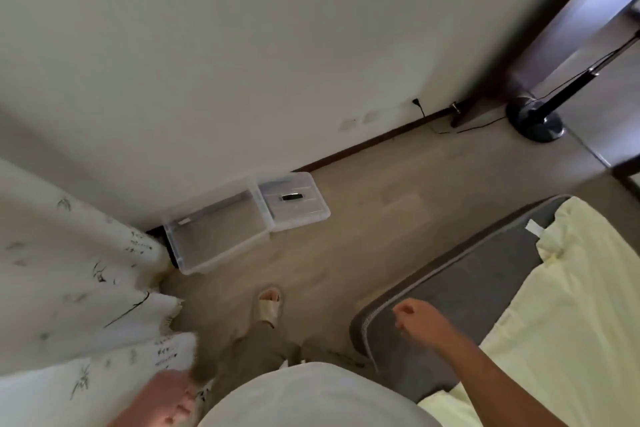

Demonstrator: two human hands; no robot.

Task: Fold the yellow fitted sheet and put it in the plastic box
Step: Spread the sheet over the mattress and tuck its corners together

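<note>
Holds the right hand (412,317) at lower centre-right above the bare mattress (467,270) corner, fingers loosely curled round nothing, with the yellow fitted sheet (571,305) near on its right, long axis running from the bottom edge up toward the right edge. Has the left hand (169,399) at lower left beside the curtain (69,270), well apart from the sheet and too blurred to tell its fingers, so probably reaches with the right. Faces the open plastic box (221,253), left of centre.
</note>
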